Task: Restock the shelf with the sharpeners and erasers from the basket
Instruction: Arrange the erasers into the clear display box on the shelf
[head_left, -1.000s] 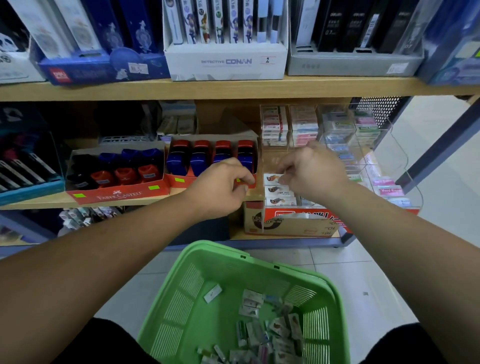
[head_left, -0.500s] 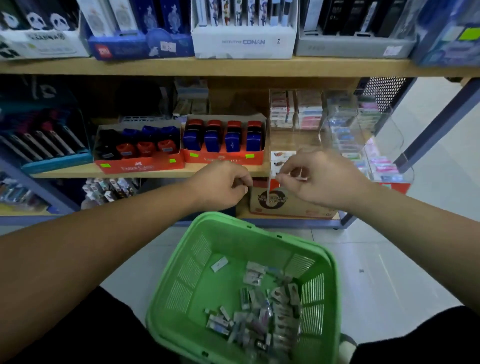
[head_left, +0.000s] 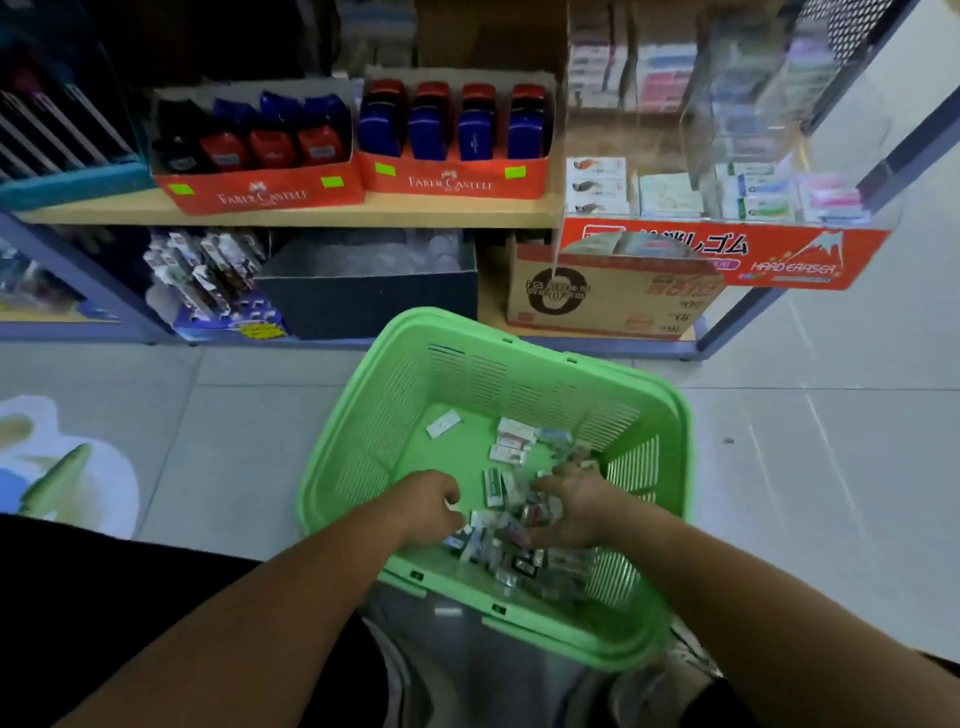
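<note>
Head view, looking down. Both hands are lowered into a green slotted plastic basket (head_left: 467, 374) that is set on the pale tiled floor (head_left: 234, 415) in front of the shelving. The left hand (head_left: 431, 506) is seen from the back, with its fingers (head_left: 451, 501) curled down towards a loose pile of small wrapped erasers (head_left: 498, 525). The right hand (head_left: 582, 506) is turned partly inward, and its fingers (head_left: 545, 488) are bent over the same pile. Whether any eraser is gripped by either set of fingers cannot be told, since the pile is blurred there. The pile is heaped between and just below the two sets of fingers. A few white-sleeved pieces are scattered just beyond the fingertips, and a single flat white eraser (head_left: 443, 423) lies apart, farther beyond the left fingers. Well beyond the fingers, a light wooden shelf (head_left: 291, 210) is shown. Up and left of the fingers, two red printed cardboard trays (head_left: 260, 195) are stood side by side on it and are filled with blue, red and black sharpeners (head_left: 426, 130). Up and right of the fingers, a clear plastic display case with a red front label (head_left: 727, 254) is stocked with rows of stacked erasers. Beneath it, a brown cardboard carton (head_left: 597, 296) is placed on the lowest level.
</note>
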